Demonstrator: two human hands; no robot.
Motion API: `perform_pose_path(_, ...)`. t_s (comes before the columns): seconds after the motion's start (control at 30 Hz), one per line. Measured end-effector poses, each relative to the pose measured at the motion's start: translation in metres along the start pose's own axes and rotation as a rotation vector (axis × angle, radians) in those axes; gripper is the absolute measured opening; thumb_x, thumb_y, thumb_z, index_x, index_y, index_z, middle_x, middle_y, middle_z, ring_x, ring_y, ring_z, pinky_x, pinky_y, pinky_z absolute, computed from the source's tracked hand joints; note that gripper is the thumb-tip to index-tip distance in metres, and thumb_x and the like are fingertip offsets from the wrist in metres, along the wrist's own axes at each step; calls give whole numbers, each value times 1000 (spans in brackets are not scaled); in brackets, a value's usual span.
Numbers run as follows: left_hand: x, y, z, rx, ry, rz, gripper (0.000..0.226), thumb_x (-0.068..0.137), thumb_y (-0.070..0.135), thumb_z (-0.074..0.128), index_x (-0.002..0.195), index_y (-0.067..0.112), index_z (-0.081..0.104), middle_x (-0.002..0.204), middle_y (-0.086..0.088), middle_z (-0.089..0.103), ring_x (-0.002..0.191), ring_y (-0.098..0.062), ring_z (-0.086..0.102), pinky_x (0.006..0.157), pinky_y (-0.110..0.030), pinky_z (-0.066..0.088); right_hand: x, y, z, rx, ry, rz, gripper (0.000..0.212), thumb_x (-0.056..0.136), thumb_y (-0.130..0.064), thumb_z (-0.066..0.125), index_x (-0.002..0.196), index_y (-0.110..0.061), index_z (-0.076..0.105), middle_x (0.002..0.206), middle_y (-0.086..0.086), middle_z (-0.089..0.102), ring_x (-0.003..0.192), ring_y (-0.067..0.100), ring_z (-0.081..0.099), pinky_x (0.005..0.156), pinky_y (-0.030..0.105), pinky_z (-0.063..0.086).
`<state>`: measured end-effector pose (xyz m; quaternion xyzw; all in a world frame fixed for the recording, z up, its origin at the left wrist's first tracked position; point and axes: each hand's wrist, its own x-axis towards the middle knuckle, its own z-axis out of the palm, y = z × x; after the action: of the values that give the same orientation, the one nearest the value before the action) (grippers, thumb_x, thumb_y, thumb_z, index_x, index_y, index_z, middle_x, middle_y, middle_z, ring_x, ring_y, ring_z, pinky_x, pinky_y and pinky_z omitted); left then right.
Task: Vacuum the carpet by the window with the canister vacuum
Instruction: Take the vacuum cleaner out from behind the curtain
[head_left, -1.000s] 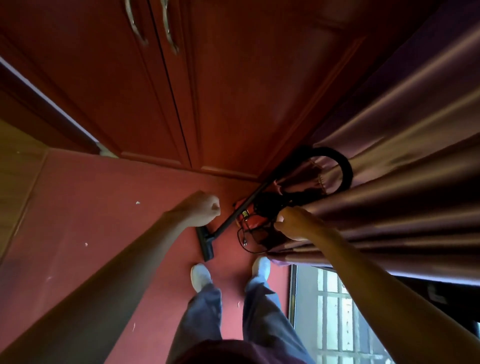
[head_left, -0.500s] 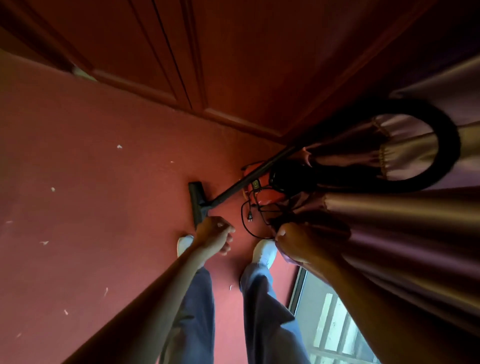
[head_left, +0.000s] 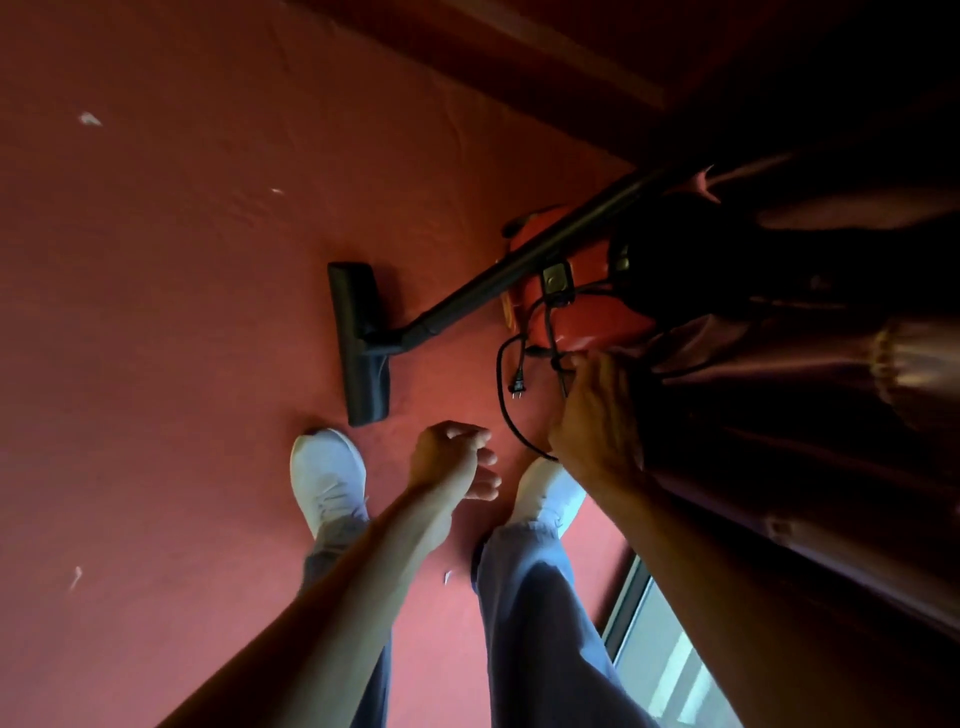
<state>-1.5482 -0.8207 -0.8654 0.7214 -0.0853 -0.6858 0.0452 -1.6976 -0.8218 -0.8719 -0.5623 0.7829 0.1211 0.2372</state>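
Note:
A red canister vacuum (head_left: 587, 312) sits on the red carpet (head_left: 182, 312), half hidden under a purple curtain (head_left: 779, 389). Its black wand (head_left: 519, 265) slopes down to the black floor head (head_left: 361, 343), which lies flat on the carpet in front of my feet. The black power cord (head_left: 501, 400) hangs in loops off the canister, with the plug (head_left: 518, 384) dangling free. My right hand (head_left: 597, 415) reaches down to the cord bundle, fingertips at it; its grip is hidden. My left hand (head_left: 457, 457) hovers loosely curled above the carpet, holding nothing.
My white shoes (head_left: 327, 478) stand just behind the floor head. A window (head_left: 660, 660) meets the carpet at the lower right. A dark wooden cabinet base (head_left: 493, 47) runs along the top. Small white scraps (head_left: 89, 119) dot the carpet on the left.
The view has tilted down toward the floor. My right hand has dropped from the curtain to the cord by the canister. My left hand has lowered and loosened its fingers.

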Motion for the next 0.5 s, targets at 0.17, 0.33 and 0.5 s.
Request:
perform_pose_path(0.17, 23, -22, 17, -82, -12, -27, 18, 99, 5, 51, 87, 6, 65, 66, -9, 60, 32, -14, 55, 33, -21, 45, 24, 6, 35, -210, -241, 45, 67, 87, -11, 56, 147, -7, 29, 137, 14, 51, 130, 32, 45, 112, 45, 25)
perform_pose_path(0.33, 20, -29, 18, -87, -18, -30, 21, 98, 4, 50, 84, 8, 65, 64, -7, 59, 32, -12, 54, 34, -20, 45, 22, 14, 57, -183, -278, 97, 26, 96, -33, 49, 116, -20, 58, 110, 9, 69, 111, 30, 59, 101, 42, 26)
perform_pose_path(0.5, 16, -21, 10, -134, 33, -66, 16, 98, 4, 50, 90, 6, 63, 71, -10, 60, 32, -12, 55, 34, -21, 47, 12, 1, 31, -27, -143, 88, 28, 97, -33, 47, 106, -19, 69, 108, 9, 71, 108, 30, 59, 95, 41, 26)
